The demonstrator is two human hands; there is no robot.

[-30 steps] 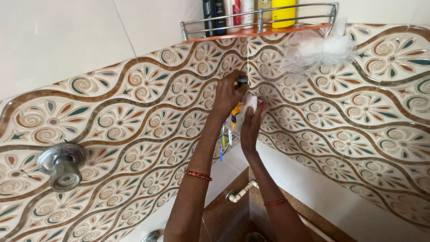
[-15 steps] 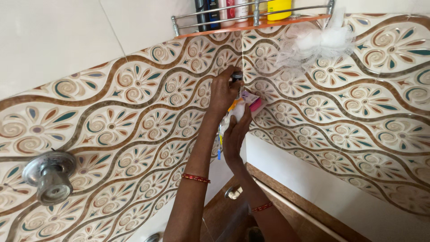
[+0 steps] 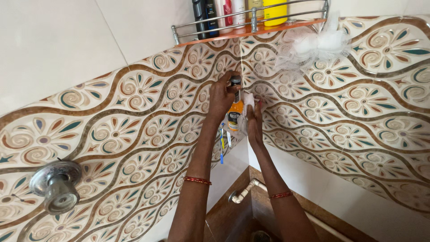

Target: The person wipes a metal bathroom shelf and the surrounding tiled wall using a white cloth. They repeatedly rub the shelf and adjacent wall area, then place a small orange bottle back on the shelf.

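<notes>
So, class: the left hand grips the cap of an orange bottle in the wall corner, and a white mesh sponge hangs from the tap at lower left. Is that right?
Not quite. The head view shows the left hand on the cap of the orange bottle in the corner, but the white mesh sponge hangs from the rack at the top, not from the tap.

Bright, even daylight; soft shadows, sharp focus, slight wide-angle edge distortion.
</notes>
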